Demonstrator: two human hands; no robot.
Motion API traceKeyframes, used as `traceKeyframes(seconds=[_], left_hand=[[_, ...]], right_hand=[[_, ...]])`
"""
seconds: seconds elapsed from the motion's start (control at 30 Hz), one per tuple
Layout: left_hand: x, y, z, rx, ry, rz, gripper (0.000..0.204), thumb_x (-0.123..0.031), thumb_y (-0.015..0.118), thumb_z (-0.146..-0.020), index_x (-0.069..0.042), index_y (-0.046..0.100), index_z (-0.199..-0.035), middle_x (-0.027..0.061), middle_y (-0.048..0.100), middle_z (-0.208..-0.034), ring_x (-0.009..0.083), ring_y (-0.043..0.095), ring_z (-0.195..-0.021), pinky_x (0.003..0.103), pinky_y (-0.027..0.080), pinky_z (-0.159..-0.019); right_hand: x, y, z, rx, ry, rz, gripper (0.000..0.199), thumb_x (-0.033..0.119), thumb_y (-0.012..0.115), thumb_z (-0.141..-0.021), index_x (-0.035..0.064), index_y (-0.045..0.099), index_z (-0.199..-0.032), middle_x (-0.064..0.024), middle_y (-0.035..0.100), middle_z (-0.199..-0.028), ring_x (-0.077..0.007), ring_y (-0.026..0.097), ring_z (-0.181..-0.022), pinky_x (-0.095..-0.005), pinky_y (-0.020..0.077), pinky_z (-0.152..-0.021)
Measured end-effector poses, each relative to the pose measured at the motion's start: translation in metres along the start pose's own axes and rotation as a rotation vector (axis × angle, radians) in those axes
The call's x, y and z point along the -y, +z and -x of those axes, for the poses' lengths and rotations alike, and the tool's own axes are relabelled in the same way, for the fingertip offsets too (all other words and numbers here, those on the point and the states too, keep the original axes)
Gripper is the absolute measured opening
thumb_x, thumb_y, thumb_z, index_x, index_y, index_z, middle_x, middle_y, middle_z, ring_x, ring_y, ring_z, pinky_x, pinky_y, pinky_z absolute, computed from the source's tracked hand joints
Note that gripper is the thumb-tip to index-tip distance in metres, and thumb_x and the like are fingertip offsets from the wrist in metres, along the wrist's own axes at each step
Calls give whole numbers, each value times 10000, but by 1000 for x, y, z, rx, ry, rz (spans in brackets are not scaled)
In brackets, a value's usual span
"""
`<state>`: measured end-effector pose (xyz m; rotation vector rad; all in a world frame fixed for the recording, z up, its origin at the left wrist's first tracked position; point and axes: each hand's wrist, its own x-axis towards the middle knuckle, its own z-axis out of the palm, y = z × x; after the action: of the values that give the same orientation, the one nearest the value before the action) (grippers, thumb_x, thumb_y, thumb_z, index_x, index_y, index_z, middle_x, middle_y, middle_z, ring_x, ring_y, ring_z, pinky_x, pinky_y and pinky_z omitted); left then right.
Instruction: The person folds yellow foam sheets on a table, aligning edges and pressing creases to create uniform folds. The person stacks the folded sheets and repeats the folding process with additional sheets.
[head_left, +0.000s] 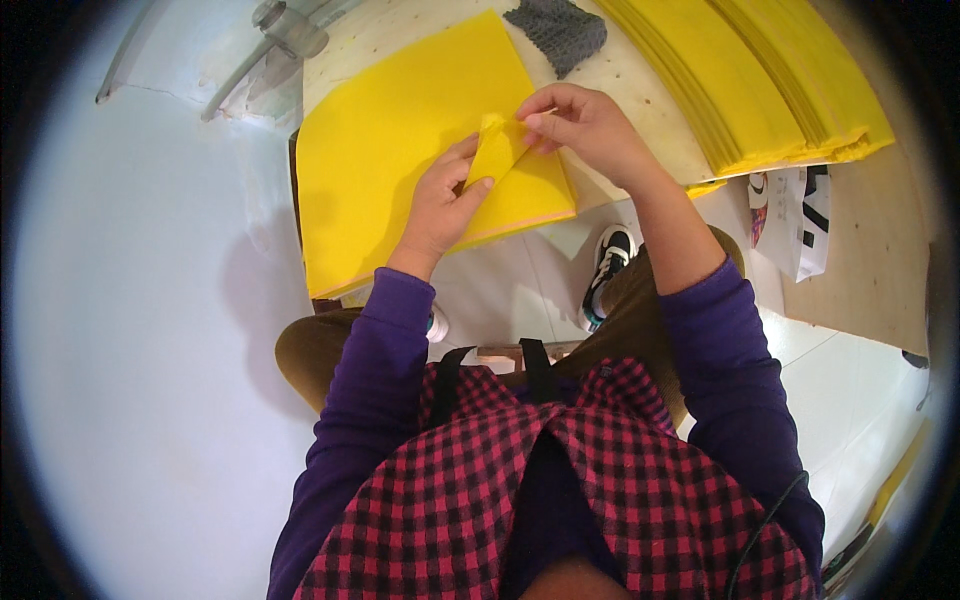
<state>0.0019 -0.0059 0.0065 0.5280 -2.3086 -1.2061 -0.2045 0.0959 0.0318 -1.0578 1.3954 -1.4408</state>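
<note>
A flat stack of bright yellow sheets [390, 120] lies at the near left of the wooden table. Above its right half I hold up a small folded yellow piece [492, 150], thin like paper or cloth. My left hand [447, 195] is closed on its lower left side, thumb in front and fingers behind. At the upper right edge of the same piece, my right hand [575, 128] pinches with thumb and forefinger. Whether the piece is loose or part of the top sheet, I cannot tell.
A crumpled dark grey knitted cloth [560, 35] lies beyond my right hand. Several long yellow folded stacks [730, 80] fill the table's right side. A white printed bag [800, 220] hangs below them. To the left are a pale wall [150, 300] and a metal fixture [290, 30].
</note>
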Motion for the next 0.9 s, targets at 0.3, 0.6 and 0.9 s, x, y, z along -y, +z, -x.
traceKeyframes(seconds=[0.3, 0.6, 0.9], left_hand=[[3, 0, 2, -64, -97, 92, 470, -88, 600, -852, 3, 503, -1303, 184, 551, -1308, 262, 557, -1151, 317, 424, -958], [-3, 4, 2, -133, -13, 80, 611, -14, 556, -884, -26, 325, -1449, 127, 448, -1396, 191, 419, -1284, 296, 321, -1062], [1, 0, 2, -22, -3, -15, 248, -20, 535, -895, -60, 703, -1073, 86, 643, -979, 162, 588, -916, 238, 429, -838]], right_hand=[[-6, -27, 9, 119, 23, 214, 127, 120, 676, -860, 22, 672, -941, 5, 615, -777, -73, 543, -705, -221, 461, -644], [-25, 4, -3, 133, -139, 369, 262, 131, 657, -866, 21, 660, -1104, -78, 675, -855, -159, 605, -751, -287, 494, -704], [-22, -7, -4, 92, -84, 427, 257, 85, 663, -832, 14, 659, -1079, -25, 613, -802, -105, 542, -731, -248, 458, -685]])
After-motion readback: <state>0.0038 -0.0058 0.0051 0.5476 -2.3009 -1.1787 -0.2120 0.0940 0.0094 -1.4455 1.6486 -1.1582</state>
